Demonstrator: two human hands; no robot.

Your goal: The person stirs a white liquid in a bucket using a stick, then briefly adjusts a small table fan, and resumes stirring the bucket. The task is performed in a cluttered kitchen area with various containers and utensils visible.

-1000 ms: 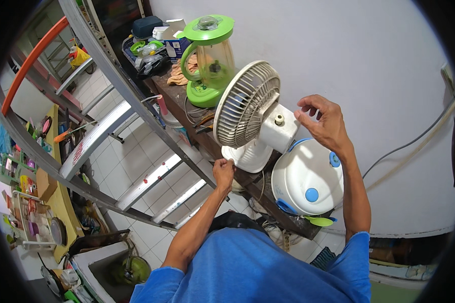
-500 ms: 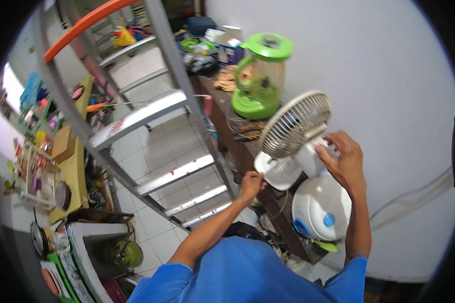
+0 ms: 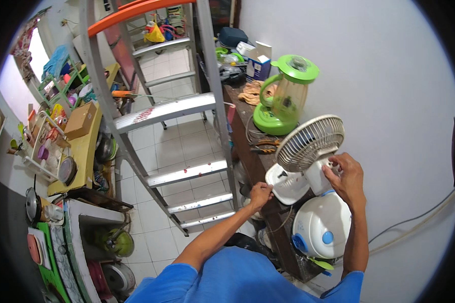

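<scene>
A small off-white desk fan [image 3: 311,144] stands on the dark wooden shelf, its round grille tilted up and to the left. My left hand [image 3: 261,195] is closed, thumb and fingers pinched at the left edge of the fan's white base [image 3: 287,184]. Behind the grille, my right hand [image 3: 346,177] curls its thumb and fingers at the back of the fan, beside its white stand; the exact spot they grip is partly hidden. A white rice cooker [image 3: 318,227] with a blue button sits just nearer than the fan.
A green blender [image 3: 288,96] and pliers [image 3: 265,146] lie farther along the wooden shelf [image 3: 253,164]. On the left stands an aluminium stepladder [image 3: 167,108] with an orange top bar. Beyond it is a yellow counter [image 3: 81,154] with kitchenware. Cables [image 3: 414,219] run along the right wall.
The view has swung, so the ladder, blender and fan appear farther right and lower. Both hands stay at the fan, with little change in their grip.
</scene>
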